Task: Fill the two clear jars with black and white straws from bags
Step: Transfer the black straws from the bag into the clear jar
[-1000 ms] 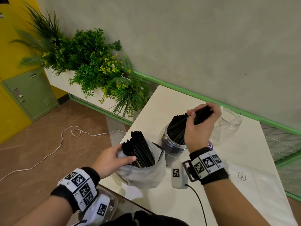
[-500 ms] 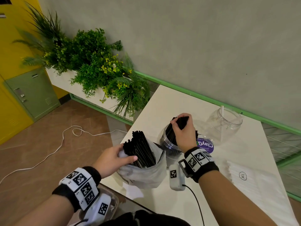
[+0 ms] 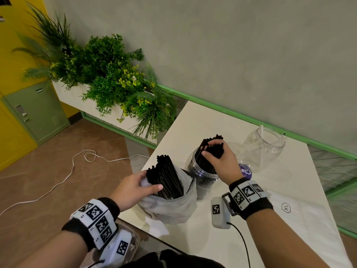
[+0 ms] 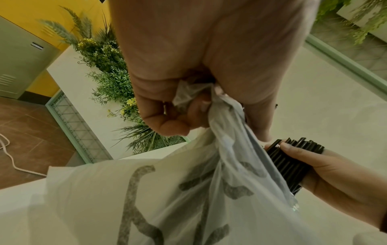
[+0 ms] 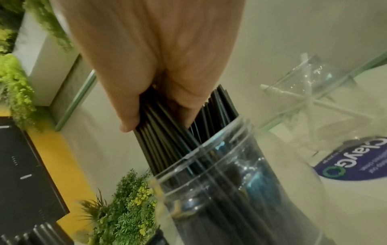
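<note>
Head view: a person stands at a white table (image 3: 301,192). The right hand (image 3: 218,159) is curled around a bundle of black straws (image 3: 212,149), pressing them down into the near clear jar (image 3: 202,176), which already looks dark with straws. The left hand (image 3: 133,188) grips the gathered edge of a translucent plastic bag (image 3: 170,206), from which more black straws stand upright. The second clear jar (image 3: 264,144) sits farther back, well apart, holding only a single white straw (image 3: 261,130). The black-straw step seems to be in hand; next, the bundle likely needs releasing so it settles, then another handful from the bag.

Left wrist view: the left hand (image 4: 209,66) pinches crumpled bag plastic (image 4: 209,182) in curled fingers. To the right, the right hand (image 4: 335,174) clamps the black bundle (image 4: 293,157).

Right wrist view: the right hand's fingers (image 5: 130,116) wrap the black straws (image 5: 167,124), whose lower ends sit slanted inside the jar (image 5: 240,174). Behind, the other jar (image 5: 326,86) shows crossed white straws; the count is unclear.
</note>
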`<state>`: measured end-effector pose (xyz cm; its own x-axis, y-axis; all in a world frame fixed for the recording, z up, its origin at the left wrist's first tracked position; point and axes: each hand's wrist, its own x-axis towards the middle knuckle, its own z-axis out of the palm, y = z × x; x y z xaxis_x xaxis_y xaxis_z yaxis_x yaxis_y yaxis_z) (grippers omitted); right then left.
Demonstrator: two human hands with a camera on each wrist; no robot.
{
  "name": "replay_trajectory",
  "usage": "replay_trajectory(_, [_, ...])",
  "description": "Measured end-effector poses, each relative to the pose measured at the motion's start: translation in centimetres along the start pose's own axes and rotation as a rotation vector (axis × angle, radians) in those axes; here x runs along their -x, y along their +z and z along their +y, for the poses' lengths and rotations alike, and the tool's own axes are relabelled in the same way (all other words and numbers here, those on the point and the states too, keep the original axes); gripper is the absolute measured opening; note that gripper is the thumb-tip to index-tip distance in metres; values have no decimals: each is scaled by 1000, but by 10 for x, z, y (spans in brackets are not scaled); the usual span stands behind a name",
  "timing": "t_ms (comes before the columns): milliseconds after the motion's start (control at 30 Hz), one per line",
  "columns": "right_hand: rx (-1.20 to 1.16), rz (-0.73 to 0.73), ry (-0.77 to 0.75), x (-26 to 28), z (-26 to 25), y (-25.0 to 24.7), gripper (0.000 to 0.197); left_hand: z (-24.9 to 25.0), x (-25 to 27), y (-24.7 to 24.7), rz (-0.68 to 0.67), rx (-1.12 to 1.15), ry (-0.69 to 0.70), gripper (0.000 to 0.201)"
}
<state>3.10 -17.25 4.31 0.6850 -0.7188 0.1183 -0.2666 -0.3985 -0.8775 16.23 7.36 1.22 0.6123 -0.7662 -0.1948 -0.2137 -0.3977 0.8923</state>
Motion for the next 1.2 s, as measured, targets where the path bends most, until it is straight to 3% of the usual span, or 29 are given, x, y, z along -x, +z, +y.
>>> replay_trajectory(100, [89, -2, -72, 5, 1, -3, 35, 0, 1, 0, -6, 5, 2, 29])
replay_trajectory(233, [246, -53, -105, 10, 6, -11, 31, -1, 4, -1, -20, 0, 0, 27])
replay_trajectory(400, [190, 80, -233, 15, 8, -9, 27, 0, 4, 1, -26, 15, 14, 24])
replay_trajectory(600, [411, -45, -235, 22, 17, -6, 29, -2, 2, 2, -24, 13, 6, 24])
replay_trajectory(867, [442, 94, -326, 13, 26, -1, 24, -2, 3, 2, -22, -13, 6, 26])
replay_trajectory(1067, [403, 154, -335, 10, 16, 4, 39, -3, 3, 1, -20, -6, 5, 25])
replay_trajectory(1200, [730, 95, -361, -1, 10, 8, 41, -1, 3, 2, -20, -13, 7, 27])
